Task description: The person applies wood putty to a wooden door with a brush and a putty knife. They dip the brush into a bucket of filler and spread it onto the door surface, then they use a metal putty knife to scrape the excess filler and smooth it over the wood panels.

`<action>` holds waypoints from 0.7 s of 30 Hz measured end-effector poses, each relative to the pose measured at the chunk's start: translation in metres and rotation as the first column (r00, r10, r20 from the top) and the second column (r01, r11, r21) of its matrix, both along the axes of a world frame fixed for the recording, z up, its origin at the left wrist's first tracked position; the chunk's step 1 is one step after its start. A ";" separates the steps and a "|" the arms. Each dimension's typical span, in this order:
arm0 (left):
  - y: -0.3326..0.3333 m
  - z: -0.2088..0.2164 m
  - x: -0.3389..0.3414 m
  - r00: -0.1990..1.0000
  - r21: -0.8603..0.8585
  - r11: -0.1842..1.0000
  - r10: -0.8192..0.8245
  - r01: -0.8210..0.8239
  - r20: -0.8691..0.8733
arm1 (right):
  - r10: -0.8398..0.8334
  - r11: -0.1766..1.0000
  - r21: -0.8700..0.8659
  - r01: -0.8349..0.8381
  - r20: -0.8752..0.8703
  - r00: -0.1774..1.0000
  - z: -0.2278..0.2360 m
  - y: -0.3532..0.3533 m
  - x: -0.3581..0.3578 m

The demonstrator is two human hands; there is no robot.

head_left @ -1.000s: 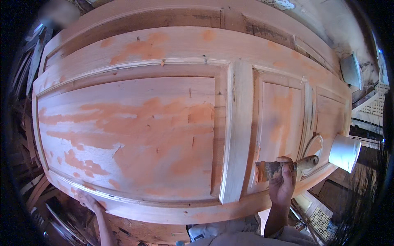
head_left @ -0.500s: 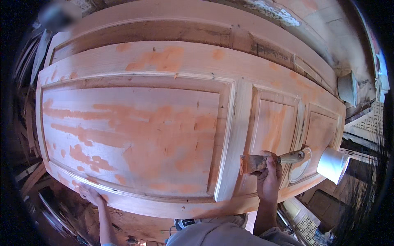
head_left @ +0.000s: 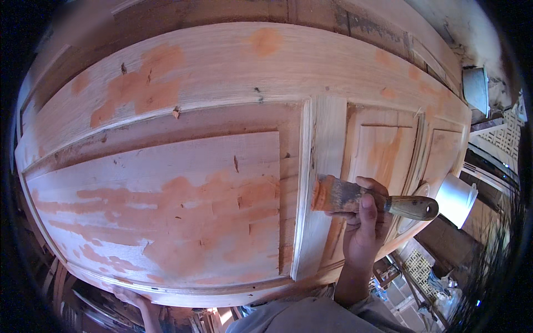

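Head view, looking down on one broad, pale-wood panelled door [head_left: 250,72] blotched with matt orange filler [head_left: 208,225]. The right forearm rises nearly upright from the lower edge; the right hand [head_left: 363,230] is clenched around one broad putty knife with a dark, stained blade and a tan, holed handle [head_left: 375,201], its thumb laid along the near side. The knife lies crosswise over the pale wooden rail between panels, filler-coated tip to the left, handle to the right. The left hand [head_left: 129,296] meets the door's near edge at lower left; whether it grips or merely rests there cannot be told, being small and partly hidden. Three recessed panels show: one large at left, two small at right. One round, whitish lid [head_left: 408,225] lies partly behind the handle. Two pale buckets are visible: one white [head_left: 456,201] beside the door's right end, one greyish [head_left: 476,91] farther off.
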State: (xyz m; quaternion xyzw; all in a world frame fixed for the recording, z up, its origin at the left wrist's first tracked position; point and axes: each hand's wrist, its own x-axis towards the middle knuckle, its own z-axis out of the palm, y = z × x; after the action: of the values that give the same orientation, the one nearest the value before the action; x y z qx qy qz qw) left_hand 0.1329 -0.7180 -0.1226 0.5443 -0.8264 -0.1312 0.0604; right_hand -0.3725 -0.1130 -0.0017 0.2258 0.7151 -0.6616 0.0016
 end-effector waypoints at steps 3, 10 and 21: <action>-0.006 -0.004 0.008 0.996 -0.018 0.996 -0.092 0.092 -0.003 | 0.069 0.998 -0.008 -0.069 -0.006 0.998 0.001 -0.009 -0.001; 0.038 0.002 -0.025 0.986 -0.186 0.979 0.107 -0.083 0.124 | 0.146 0.965 0.224 -0.137 -0.024 0.989 -0.003 -0.031 -0.013; 0.098 0.023 -0.110 0.938 -0.087 0.935 0.338 -0.344 -0.076 | 0.408 0.738 0.577 -0.350 0.032 0.912 0.010 -0.052 -0.036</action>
State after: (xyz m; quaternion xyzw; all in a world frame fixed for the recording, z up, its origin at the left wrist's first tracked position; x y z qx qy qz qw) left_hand 0.0229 -0.6195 -0.0998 0.6714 -0.7229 -0.0936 0.1338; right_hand -0.4085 -0.1645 0.0086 0.0331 0.9098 -0.4122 0.0339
